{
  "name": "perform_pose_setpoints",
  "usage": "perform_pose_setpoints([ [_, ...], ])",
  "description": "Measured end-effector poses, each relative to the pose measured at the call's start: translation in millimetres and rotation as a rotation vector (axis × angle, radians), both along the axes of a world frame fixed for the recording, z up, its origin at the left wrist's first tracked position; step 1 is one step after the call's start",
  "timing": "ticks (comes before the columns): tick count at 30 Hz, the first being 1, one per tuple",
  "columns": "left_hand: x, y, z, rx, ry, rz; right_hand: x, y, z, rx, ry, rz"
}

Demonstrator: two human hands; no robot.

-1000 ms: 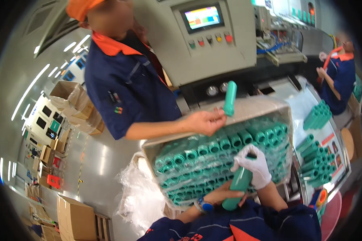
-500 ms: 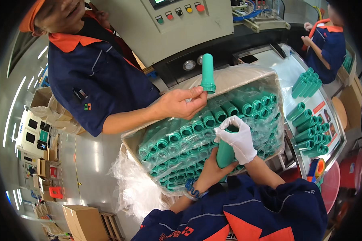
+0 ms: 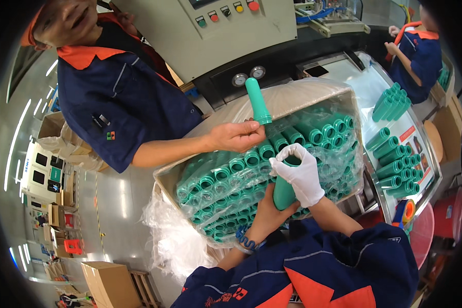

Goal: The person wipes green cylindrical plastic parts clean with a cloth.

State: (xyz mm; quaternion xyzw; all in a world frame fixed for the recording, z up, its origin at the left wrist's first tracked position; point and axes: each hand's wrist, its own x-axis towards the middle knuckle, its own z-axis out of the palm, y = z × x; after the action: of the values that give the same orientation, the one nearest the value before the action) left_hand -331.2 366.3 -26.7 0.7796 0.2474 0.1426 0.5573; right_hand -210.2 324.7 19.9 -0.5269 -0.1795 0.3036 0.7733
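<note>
My right hand [image 3: 304, 180], in a white glove, curls its fingers around the open, threaded end of a green plastic bottle preform [image 3: 283, 195]. My bare left hand [image 3: 268, 214], with a blue coiled band at the wrist, wraps the preform's lower, rounded end. Both hands hold it over a liner-covered box filled with rows of similar green preforms [image 3: 252, 159], their open ends facing me. Across the box, a co-worker's hand [image 3: 239, 136] pinches another green preform [image 3: 258, 101] by its threaded end, closed end up.
Clear plastic liner [image 3: 313, 92] drapes the box's far edge. To the right, a metal-edged table [image 3: 344, 77] bears several upright and leaning preforms [image 3: 398, 167] and a tape dispenser [image 3: 406, 211]. A control cabinet [image 3: 215, 41] stands behind. Another person [image 3: 418, 61] is at the far right.
The co-worker's preform has tilted, its closed end swinging left and down. My hands and their preform have shifted slightly left, keeping their grip.
</note>
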Motion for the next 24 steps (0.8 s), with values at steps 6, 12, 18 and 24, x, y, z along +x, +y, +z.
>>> perform_pose_setpoints([
  [6,4.1,-1.7,-2.7,0.043,-0.049,-0.017,1.7,-4.1,-0.3,0.029,0.002,-0.023],
  [12,4.2,-2.2,-4.3,0.018,-0.049,-0.037,2.1,-6.4,-0.3,0.000,0.004,-0.021],
  [18,2.6,-2.2,-3.0,0.024,-0.053,-0.044,-0.3,-6.4,-0.8,0.013,-0.038,-0.035],
  [24,1.7,-2.7,-0.6,0.021,-0.065,-0.058,-1.8,-8.6,0.1,0.003,-0.036,-0.031],
])
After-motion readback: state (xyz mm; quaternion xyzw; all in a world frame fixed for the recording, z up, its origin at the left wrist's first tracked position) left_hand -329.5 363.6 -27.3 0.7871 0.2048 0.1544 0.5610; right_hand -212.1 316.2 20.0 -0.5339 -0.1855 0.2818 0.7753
